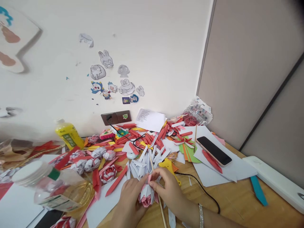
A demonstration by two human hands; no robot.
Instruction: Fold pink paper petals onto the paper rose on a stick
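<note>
A folded paper rose, white outside with a pink centre, is low in the middle of the head view with its pink face toward me. My left hand is closed around its left side. From the right, my right hand pinches a small pink paper piece against the top of the rose, thumb and forefinger together. A thin wooden stick runs along the rose's right side, under my right hand. Just beyond my hands are white folded paper strips and a yellow glue gun.
Several finished paper roses and red strips crowd the left. A tilted clear jar and a yellow bottle stand there too. At right, a phone rests on white sheets; a black cable curves across the wood.
</note>
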